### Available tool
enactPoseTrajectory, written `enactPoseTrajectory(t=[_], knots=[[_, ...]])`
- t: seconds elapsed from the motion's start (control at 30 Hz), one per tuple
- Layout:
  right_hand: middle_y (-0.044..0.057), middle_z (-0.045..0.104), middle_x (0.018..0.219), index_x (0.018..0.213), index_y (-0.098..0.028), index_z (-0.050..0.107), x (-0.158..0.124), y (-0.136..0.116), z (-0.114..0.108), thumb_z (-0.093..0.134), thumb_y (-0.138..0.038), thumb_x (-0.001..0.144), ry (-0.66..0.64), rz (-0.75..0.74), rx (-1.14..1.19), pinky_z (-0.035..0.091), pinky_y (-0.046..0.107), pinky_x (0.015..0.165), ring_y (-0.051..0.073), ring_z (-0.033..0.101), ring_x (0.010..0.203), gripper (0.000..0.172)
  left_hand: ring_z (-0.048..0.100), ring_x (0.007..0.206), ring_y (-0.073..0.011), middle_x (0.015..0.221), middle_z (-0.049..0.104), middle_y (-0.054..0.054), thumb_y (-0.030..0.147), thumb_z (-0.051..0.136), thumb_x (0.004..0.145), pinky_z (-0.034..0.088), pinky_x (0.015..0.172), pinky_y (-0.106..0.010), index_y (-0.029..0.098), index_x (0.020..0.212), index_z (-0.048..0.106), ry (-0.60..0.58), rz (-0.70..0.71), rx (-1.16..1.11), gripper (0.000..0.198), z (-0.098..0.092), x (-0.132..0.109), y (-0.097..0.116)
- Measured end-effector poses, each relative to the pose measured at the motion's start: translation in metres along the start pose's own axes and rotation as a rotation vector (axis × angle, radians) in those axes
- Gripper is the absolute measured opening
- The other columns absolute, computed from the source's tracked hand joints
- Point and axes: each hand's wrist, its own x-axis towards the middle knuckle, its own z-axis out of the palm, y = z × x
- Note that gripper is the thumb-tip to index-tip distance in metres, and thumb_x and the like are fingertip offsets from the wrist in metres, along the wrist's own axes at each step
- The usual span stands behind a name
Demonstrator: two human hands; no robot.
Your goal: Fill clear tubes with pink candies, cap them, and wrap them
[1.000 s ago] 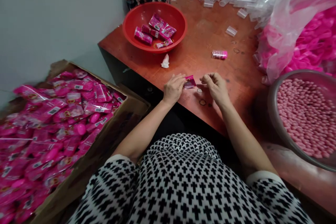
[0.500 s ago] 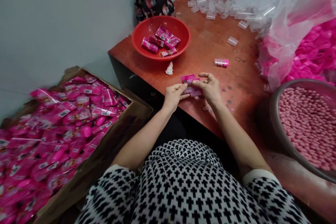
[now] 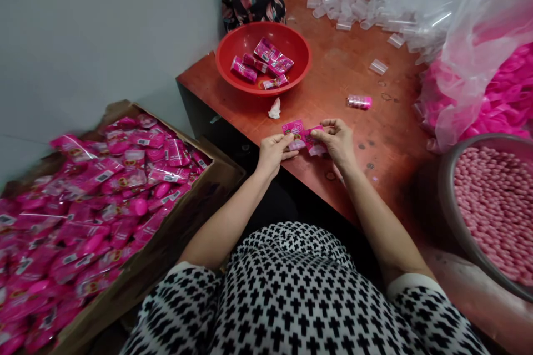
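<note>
Between thumb and fingers, my left hand [image 3: 271, 153] pinches a small pink printed label [image 3: 295, 128] with a swirl pattern. My right hand [image 3: 340, 146] is closed on a second pink printed label [image 3: 315, 143], just to the right of the first. Both labels are over the front edge of the reddish table [image 3: 328, 72]. Beyond my hands lies a small clear tube with a pink end [image 3: 358, 102]. A crumpled white scrap [image 3: 275, 108] sits nearer the red bowl [image 3: 220, 61], which holds rolled and flat pink printed labels [image 3: 273, 56].
At my left stands a cardboard box [image 3: 216, 172] heaped with pink packets [image 3: 125, 177]. On the right are a tub [image 3: 447, 177] of pink beads or candies [image 3: 495, 205] and a plastic bag [image 3: 466, 66] of pink parts. Clear tubes [image 3: 345, 5] and a black patterned bag [image 3: 254, 3] are behind.
The two pink labels, overlapping before, are now drawn apart side by side, one in each hand. The whole view has shifted slightly.
</note>
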Motion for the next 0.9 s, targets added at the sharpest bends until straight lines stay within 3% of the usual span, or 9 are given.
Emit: enactPoseTrajectory(t=[0.1,0.17,0.27,0.37,0.43,0.53,0.67,0.73,0.9], knots=[[0.003,0.064,0.076,0.091,-0.018,0.055,0.004,0.006,-0.006,0.073,-0.037,0.065,0.047,-0.138,-0.324,0.05,0.037,0.069,0.021,0.062,0.074,0.036,0.063,0.054,-0.0106,0.06,0.063,-0.002,0.033,0.074,0.072,0.057,0.054,-0.022,0.01,0.067,0.063,0.013,-0.01,0.01,0.026,-0.005,0.003,0.003],[0.008,0.067,0.092,0.091,-0.018,0.058,0.004,0.004,-0.007,0.072,-0.038,0.067,0.084,-0.252,-0.487,0.047,0.044,0.083,0.026,0.06,0.093,0.033,0.062,0.052,-0.0102,0.059,0.063,-0.002,0.031,0.075,0.071,0.057,0.053,-0.022,0.01,0.068,0.063,0.014,-0.027,0.014,0.024,-0.005,0.003,0.004],[0.008,0.067,0.099,0.099,-0.019,0.057,0.003,-0.004,-0.001,0.064,-0.045,0.075,0.026,-0.252,-0.295,0.048,0.042,0.083,0.023,0.061,0.093,0.036,0.059,0.049,-0.0083,0.056,0.059,0.001,0.028,0.081,0.064,0.056,0.052,-0.021,0.01,0.063,0.061,0.046,-0.026,0.011,0.027,0.0,0.002,0.005],[0.002,0.066,0.081,0.097,-0.019,0.054,0.006,-0.007,0.008,0.069,-0.043,0.07,-0.131,-0.124,0.001,0.051,0.033,0.07,0.017,0.063,0.073,0.038,0.058,0.048,-0.0079,0.057,0.059,0.001,0.028,0.084,0.058,0.054,0.049,-0.02,0.01,0.061,0.06,0.065,-0.039,0.001,0.03,0.005,0.002,0.005],[-0.002,0.062,0.072,0.093,-0.019,0.053,0.009,-0.005,0.012,0.072,-0.036,0.067,-0.101,-0.084,0.031,0.05,0.029,0.064,0.014,0.06,0.063,0.037,0.057,0.047,-0.0074,0.059,0.061,0.001,0.028,0.085,0.057,0.053,0.046,-0.019,0.01,0.065,0.062,0.07,-0.043,-0.011,0.03,0.004,0.004,0.006],[-0.003,0.061,0.069,0.093,-0.018,0.055,0.009,-0.001,0.01,0.068,-0.026,0.071,0.003,-0.101,-0.177,0.048,0.028,0.062,0.014,0.059,0.061,0.026,0.055,0.044,-0.0069,0.056,0.059,0.002,0.028,0.084,0.059,0.054,0.044,-0.019,0.009,0.064,0.062,0.107,-0.032,-0.042,0.03,-0.003,0.004,0.009],[0.005,0.07,0.085,0.095,-0.017,0.062,0.004,-0.004,0.003,0.065,-0.022,0.076,-0.1,-0.182,-0.666,0.048,0.032,0.075,0.019,0.064,0.081,0.02,0.062,0.05,-0.0102,0.06,0.064,-0.002,0.03,0.081,0.063,0.058,0.049,-0.02,0.009,0.065,0.063,0.069,-0.046,-0.05,0.028,-0.012,0.001,0.013],[0.008,0.071,0.096,0.101,-0.017,0.064,0.008,-0.008,-0.005,0.064,-0.026,0.079,-0.11,-0.232,-0.765,0.047,0.032,0.08,0.02,0.064,0.089,0.023,0.064,0.052,-0.0113,0.061,0.065,-0.003,0.029,0.082,0.061,0.058,0.051,-0.02,0.009,0.066,0.065,0.026,-0.05,-0.041,0.026,-0.014,0.001,0.014],[0.009,0.07,0.106,0.103,-0.018,0.066,0.042,-0.024,-0.043,0.047,-0.027,0.09,0.134,-0.171,-0.886,0.045,0.032,0.085,0.021,0.064,0.097,0.024,0.064,0.052,-0.0114,0.059,0.064,-0.002,0.026,0.084,0.055,0.059,0.051,-0.021,0.009,0.063,0.067,0.019,-0.057,-0.034,0.026,-0.014,0.001,0.014]])
